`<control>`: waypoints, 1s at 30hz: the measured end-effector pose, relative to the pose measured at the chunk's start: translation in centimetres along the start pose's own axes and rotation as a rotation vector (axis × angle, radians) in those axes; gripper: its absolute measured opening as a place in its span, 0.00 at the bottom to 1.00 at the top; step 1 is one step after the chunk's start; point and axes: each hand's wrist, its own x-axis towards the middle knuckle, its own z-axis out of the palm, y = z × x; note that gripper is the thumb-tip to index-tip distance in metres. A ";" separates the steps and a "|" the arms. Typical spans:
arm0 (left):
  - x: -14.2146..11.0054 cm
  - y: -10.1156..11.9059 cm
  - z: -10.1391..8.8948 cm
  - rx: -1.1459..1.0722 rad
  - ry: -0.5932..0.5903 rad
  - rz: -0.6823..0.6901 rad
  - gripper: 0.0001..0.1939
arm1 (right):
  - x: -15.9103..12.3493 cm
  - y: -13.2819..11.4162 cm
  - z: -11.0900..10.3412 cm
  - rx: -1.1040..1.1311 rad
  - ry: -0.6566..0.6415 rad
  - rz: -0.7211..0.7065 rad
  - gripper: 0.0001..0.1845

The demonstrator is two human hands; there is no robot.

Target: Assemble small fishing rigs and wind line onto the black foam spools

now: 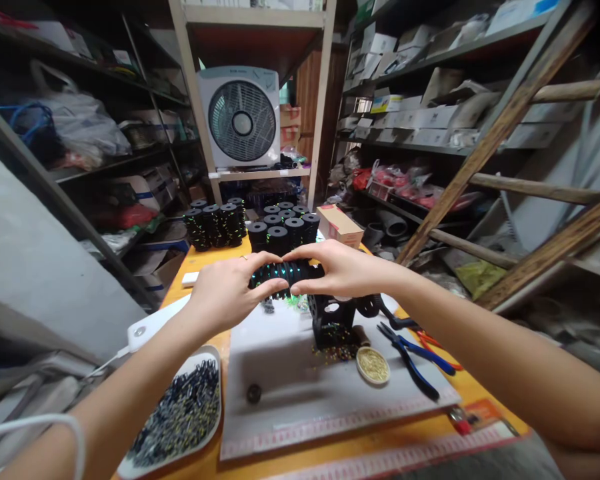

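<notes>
My left hand (225,290) and my right hand (347,268) meet at a black spool (280,272) wrapped with dark line and shiny green-blue bits. Thumbs lie below it and fingers above, so each hand is closed round part of the spool. The spool sits at the left end of a black winder (323,327), whose crank (393,319) sticks out on the right, under my right forearm. My fingers cover part of the wrapping. Below the winder are scattered small beads (333,352) and a round dish of gold-coloured small parts (373,366).
Blue-handled pliers (415,360) lie right of the dish. A white tray (217,407) of small dark parts stands at left. Wrapped foam spools (215,223) and more spools (283,227) stand behind, beside a cardboard box (340,227). A wooden ladder (480,153) leans at right.
</notes>
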 end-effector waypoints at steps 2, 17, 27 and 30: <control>0.0 0.1 -0.2 -0.016 -0.017 -0.017 0.23 | 0.2 -0.1 0.2 -0.032 0.022 0.000 0.30; -0.1 0.2 0.3 0.084 0.047 0.008 0.21 | 3.6 2.2 -2.0 0.242 -0.356 0.124 0.26; 0.0 0.6 0.6 0.098 0.065 0.033 0.24 | 2.1 3.8 -1.9 0.443 -0.115 0.206 0.27; 0.0 0.7 0.8 0.112 0.084 0.029 0.24 | 1.2 3.9 -1.9 0.384 0.062 0.290 0.27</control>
